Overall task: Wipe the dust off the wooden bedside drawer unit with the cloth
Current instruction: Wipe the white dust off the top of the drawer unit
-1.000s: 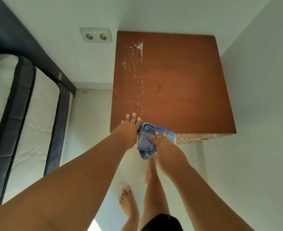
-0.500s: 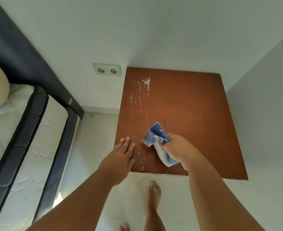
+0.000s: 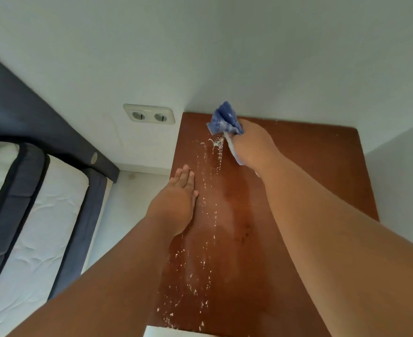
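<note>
view from a head camera looking down at a reddish brown wooden drawer unit (image 3: 310, 181) tucked into a white corner, its top filling the middle and right of the picture. a band of pale dust (image 3: 206, 215) runs along the left part of the top, lengthways from the back wall toward the person, with a thicker clump near the far end and loose specks scattered down to the near edge.

the right hand (image 3: 250, 144) reaches out to the far end of the top, close to the back wall, and is closed in a fist around a bunched blue cloth (image 3: 224, 121). part of the cloth sticks up above the fist and part trails beneath it. the cloth sits just beside the thick far clump, a little to its right.

the left hand (image 3: 176, 203) lies open and flat, fingers together, on the left edge of the top about halfway along, just left of the dust band. it holds nothing and seems to steady the person.

the dust line stretches from the cloth back toward the person, so the right hand is the one placed to act. a pull along that line toward the near edge looks like the fitting move.

left of the unit are a double wall socket (image 3: 149, 115) and a bed (image 3: 30, 215) with a dark frame.
</note>
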